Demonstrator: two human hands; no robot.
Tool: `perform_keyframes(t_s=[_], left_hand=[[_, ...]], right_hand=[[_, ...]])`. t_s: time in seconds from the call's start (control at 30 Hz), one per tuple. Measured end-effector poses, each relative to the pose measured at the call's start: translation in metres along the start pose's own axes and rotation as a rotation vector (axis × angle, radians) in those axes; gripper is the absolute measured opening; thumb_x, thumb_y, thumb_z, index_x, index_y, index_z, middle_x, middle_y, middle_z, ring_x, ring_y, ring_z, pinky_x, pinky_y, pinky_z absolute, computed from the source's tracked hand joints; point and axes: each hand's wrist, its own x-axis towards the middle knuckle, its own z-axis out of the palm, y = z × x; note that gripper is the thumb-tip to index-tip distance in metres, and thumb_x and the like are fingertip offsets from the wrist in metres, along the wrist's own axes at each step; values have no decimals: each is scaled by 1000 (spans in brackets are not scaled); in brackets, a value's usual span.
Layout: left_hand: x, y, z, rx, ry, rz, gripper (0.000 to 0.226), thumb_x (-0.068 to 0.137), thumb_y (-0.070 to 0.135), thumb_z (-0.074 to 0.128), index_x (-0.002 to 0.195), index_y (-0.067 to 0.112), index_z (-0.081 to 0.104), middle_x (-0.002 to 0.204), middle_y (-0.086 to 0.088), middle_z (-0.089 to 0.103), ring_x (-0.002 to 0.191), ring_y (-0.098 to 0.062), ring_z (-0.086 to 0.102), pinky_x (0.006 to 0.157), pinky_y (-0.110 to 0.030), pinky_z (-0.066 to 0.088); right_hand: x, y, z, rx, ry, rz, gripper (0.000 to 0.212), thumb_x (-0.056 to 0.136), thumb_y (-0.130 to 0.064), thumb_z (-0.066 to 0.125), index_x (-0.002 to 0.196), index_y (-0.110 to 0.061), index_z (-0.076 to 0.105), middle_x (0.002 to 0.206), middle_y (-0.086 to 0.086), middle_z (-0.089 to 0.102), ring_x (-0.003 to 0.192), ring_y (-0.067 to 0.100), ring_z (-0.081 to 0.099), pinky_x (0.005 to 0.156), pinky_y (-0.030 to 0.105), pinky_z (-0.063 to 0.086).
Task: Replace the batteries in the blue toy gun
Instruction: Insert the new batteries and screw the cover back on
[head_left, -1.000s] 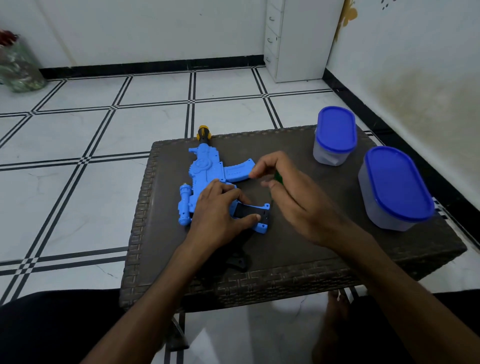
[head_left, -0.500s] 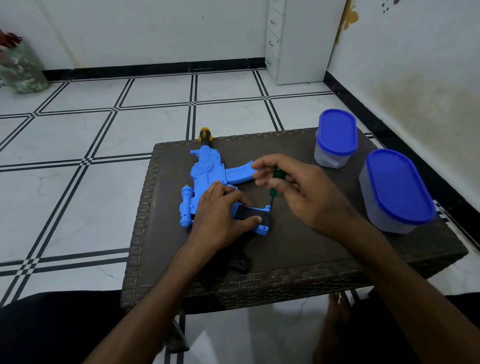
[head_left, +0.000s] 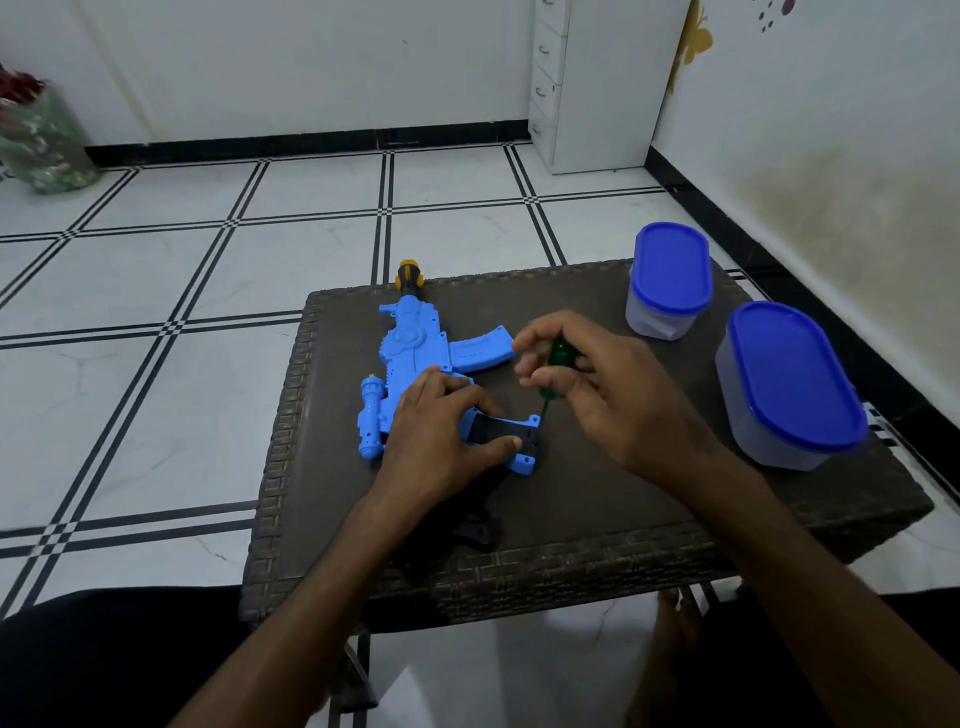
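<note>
A blue toy gun (head_left: 415, 358) is being steadied and worked on with a screwdriver (head_left: 557, 364) on a dark woven tabletop (head_left: 597, 499).

Toward the tabletop's left edge, the toy gun is lying flat, its yellow-and-black muzzle reaching past the far edge. It is being pressed down by the left hand (head_left: 441, 441), whose fingers are spread and loosely curled over the body beside the black battery compartment (head_left: 501, 431). To the right, the green-handled screwdriver is being pinched upright by the right hand (head_left: 613, 395), fingers clamped on the handle, tip at the compartment's edge. By the right edge, two blue-lidded containers (head_left: 670, 280) (head_left: 789, 384) are standing, the smaller at the far corner.
</note>
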Motion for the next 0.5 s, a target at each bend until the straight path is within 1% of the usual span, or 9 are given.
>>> perform_keyframes(t_s=[0.07, 0.13, 0.2, 0.27, 0.3, 0.33, 0.4, 0.47, 0.5], left_hand=[[0, 0, -1, -2, -11, -7, 30, 66, 57, 73, 86, 39, 60, 106, 12, 49, 118, -10, 41, 102, -28, 31], [-1, 1, -1, 0, -24, -15, 29, 66, 58, 72, 85, 42, 57, 106, 13, 48, 118, -9, 39, 102, -29, 31], [0, 1, -1, 4, -28, -17, 29, 67, 58, 72, 86, 41, 57, 108, 13, 48, 119, -9, 39, 101, -26, 29], [-1, 0, -1, 6, -18, -17, 30, 68, 55, 74, 88, 38, 61, 110, 11, 49, 120, -8, 38, 98, -21, 24], [0, 0, -1, 4, -12, -14, 31, 68, 54, 75, 89, 36, 62, 110, 11, 50, 119, -7, 38, 97, -20, 23], [-1, 0, -1, 3, -10, -11, 31, 68, 54, 75, 90, 35, 63, 109, 11, 50, 118, -7, 38, 96, -20, 23], [-1, 0, -1, 1, -14, -8, 31, 67, 55, 73, 89, 35, 62, 106, 11, 49, 116, -7, 38, 97, -22, 26], [-1, 0, -1, -6, -21, -11, 30, 67, 56, 72, 87, 37, 61, 106, 12, 48, 116, -7, 38, 97, -23, 26], [-1, 1, -2, -4, -25, -12, 30, 66, 57, 72, 86, 38, 59, 106, 13, 47, 117, -7, 38, 97, -22, 25]], right_hand=[[1, 2, 0, -157, 40, -33, 11, 92, -16, 64, 102, -14, 62, 88, -3, 64, 81, 12, 63, 70, 36, 52], [2, 3, 2, -280, 55, -40, 13, 92, -25, 63, 100, -15, 62, 87, -5, 62, 78, 10, 59, 68, 35, 50], [1, 2, 3, -259, 37, -40, 16, 98, -23, 54, 110, -16, 60, 97, -6, 61, 91, 8, 58, 78, 32, 50], [-1, 0, 3, -133, -19, -56, 25, 100, -13, 43, 121, -14, 57, 114, -5, 61, 110, 8, 57, 92, 28, 48], [-2, -1, 2, -74, -46, -42, 29, 100, -9, 40, 124, -14, 56, 119, -5, 61, 114, 7, 57, 95, 28, 48], [-3, -2, 1, -37, -60, -21, 30, 101, -8, 41, 127, -14, 55, 120, -5, 61, 112, 6, 59, 93, 29, 50], [-3, -3, 0, -43, -46, -9, 28, 99, -8, 49, 125, -14, 56, 108, -3, 66, 99, 9, 65, 84, 33, 54], [0, -3, 0, -138, -13, -50, 18, 96, -12, 57, 113, -13, 62, 93, -1, 66, 85, 14, 64, 74, 37, 53], [2, -3, 2, -201, -1, -71, 12, 95, -16, 60, 105, -12, 63, 89, -1, 65, 80, 14, 62, 70, 37, 51]])
